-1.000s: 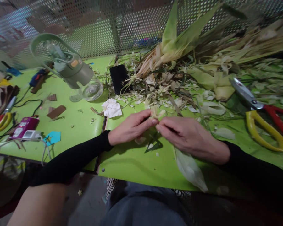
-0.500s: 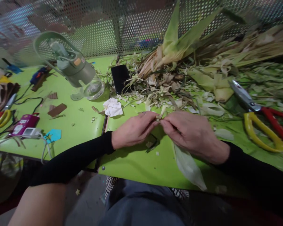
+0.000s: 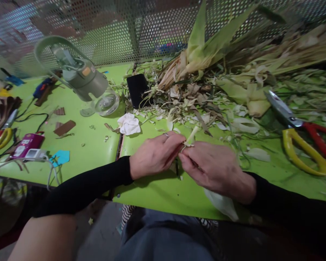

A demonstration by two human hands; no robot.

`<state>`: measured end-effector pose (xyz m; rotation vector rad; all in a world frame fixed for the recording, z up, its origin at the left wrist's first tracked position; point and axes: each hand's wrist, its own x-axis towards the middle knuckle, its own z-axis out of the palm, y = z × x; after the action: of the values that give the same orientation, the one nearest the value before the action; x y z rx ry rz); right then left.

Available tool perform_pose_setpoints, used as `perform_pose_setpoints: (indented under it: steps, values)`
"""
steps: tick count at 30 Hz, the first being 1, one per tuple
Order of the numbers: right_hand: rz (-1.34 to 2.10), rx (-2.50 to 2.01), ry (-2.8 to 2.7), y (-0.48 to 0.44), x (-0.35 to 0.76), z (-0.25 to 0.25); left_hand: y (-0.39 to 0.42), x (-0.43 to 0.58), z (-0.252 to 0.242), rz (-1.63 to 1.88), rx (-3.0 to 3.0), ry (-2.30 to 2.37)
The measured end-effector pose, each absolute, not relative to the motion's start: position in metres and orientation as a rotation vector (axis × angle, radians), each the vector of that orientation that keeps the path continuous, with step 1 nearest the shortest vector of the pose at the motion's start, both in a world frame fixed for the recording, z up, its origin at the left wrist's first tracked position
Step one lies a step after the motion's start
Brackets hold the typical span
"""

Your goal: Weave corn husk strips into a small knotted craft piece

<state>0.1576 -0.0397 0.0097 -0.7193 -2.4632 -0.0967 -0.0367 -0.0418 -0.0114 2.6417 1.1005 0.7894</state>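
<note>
Close together over the green table, my left hand (image 3: 159,154) and my right hand (image 3: 213,166) pinch a small piece of pale corn husk (image 3: 191,137). Its twisted, knotted part lies between my fingertips, and a short end sticks up past my right thumb and index finger. Both hands are closed; the part of the husk inside the fingers is hidden. Below my right hand a wide pale husk leaf (image 3: 222,204) hangs at the table's front edge; whether it joins the held piece I cannot tell. A ring shows on my left hand.
Husk scraps (image 3: 190,98) and long husks (image 3: 206,47) lie at the back, beside a black phone (image 3: 137,90). Scissors (image 3: 290,119) with red and yellow handles rest at right. A bottle (image 3: 89,81), crumpled tissue (image 3: 129,124) and purple box (image 3: 28,145) are at left.
My right hand has shifted slightly left and down, turning over more of the hanging leaf. The husk's upright end shows more above the fingers. My left hand has rotated a little.
</note>
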Motion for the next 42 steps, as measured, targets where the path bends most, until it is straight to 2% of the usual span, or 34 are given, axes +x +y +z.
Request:
perform_pose_setpoints:
  steps: [5, 9, 13, 16, 25, 34, 42]
  values:
    - [0.283, -0.795, -2.371, -0.032, 0.163, 0.018, -0.034, -0.038, -0.002, 0.863, 2.214, 0.933]
    - [0.638, -0.980, -2.168, -0.016, 0.171, 0.028, -0.028, -0.040, 0.002, 0.737, 1.723, 0.772]
    - [0.981, -1.066, -2.144, -0.012, 0.169, 0.029, -0.028, -0.040, -0.002, 0.619, 1.550, 0.671]
    - [1.107, -1.102, -2.061, -0.014, 0.166, 0.026, -0.029, -0.039, -0.001, 0.607, 1.524, 0.651]
    - [1.158, -1.063, -2.074, -0.019, 0.167, 0.028, -0.037, -0.037, 0.005, 0.560, 1.551, 0.699]
    - [0.825, -1.019, -2.124, -0.027, 0.163, 0.026, -0.034, -0.037, 0.010, 0.571, 1.914, 0.646]
    - [0.958, -1.095, -2.075, -0.018, 0.164, 0.017, -0.036, -0.033, 0.004, 0.632, 1.991, 0.757]
